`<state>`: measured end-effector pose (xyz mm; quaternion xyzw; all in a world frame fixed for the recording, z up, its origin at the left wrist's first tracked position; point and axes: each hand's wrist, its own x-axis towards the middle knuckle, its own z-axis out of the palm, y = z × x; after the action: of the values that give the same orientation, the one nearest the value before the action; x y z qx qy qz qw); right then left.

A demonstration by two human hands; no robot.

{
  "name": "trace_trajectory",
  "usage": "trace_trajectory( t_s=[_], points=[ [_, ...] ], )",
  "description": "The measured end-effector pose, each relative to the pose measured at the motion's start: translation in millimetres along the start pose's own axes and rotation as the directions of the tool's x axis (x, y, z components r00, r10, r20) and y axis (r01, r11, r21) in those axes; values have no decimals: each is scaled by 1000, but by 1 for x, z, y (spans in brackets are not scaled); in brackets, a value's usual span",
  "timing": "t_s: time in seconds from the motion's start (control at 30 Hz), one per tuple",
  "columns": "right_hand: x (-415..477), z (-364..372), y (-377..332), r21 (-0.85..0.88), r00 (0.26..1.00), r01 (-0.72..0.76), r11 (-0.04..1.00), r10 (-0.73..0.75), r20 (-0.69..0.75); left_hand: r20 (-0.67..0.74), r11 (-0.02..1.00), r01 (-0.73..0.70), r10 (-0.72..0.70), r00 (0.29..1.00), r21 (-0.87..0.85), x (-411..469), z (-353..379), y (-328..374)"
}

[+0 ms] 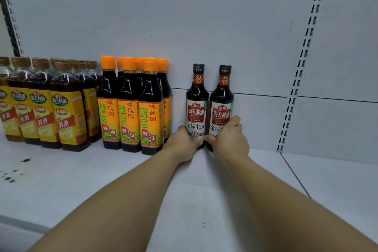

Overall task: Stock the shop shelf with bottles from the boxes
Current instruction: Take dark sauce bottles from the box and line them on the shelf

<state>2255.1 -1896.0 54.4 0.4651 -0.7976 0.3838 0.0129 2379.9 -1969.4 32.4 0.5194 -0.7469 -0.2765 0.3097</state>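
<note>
At the back of the white shelf [204, 190], close to the rear panel [184, 26], stand the left soy bottle [196, 98] and the right soy bottle [222, 100], upright, touching each other, with labels to the front. The left hand [185, 142] is wrapped around the base of the left soy bottle, and the right hand [229, 139] around the base of the right soy bottle. Both grasps are low, I think so that the bottles go deep without tipping and finish in one line. Each bottle rises at 12 o'clock from its hand. At 9 o'clock of the pair, the orange-capped bottles [128, 104] stand near, with a small gap, and further at 9 o'clock the yellow-label bottles [45, 108]. The row can probably grow toward 3 o'clock. No box is visible
</note>
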Motion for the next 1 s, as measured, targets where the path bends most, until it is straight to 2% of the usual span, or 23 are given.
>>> trace_trajectory(
  t_s=[0.2, 0.37, 0.53, 0.67, 0.83, 1.0],
  points=[
    [-14, -6, 5, 14, 981, -84, 996, 81, 174, 83, 997, 65, -69, 994, 41, -2, -6, 6],
    [-31, -21, 11, -120, 960, -55, 991, 85, 265, 26, 981, 96, -102, 994, 171, -27, -6, 9],
    [-58, -45, 12, -333, 936, 75, 940, 50, 350, 55, 915, -38, 17, 998, 403, -79, -30, 13],
    [-81, -67, -2, -356, 887, 161, 920, 24, 461, 101, 856, -117, 77, 992, 503, -126, -60, 21],
    [-116, -101, -26, -364, 881, 247, 898, -51, 471, 130, 836, -192, 145, 981, 515, -182, -92, 26],
    [-177, -138, -50, -373, 889, 266, 889, -77, 451, 131, 830, -281, 249, 960, 481, -247, -120, 28]
  ],
)
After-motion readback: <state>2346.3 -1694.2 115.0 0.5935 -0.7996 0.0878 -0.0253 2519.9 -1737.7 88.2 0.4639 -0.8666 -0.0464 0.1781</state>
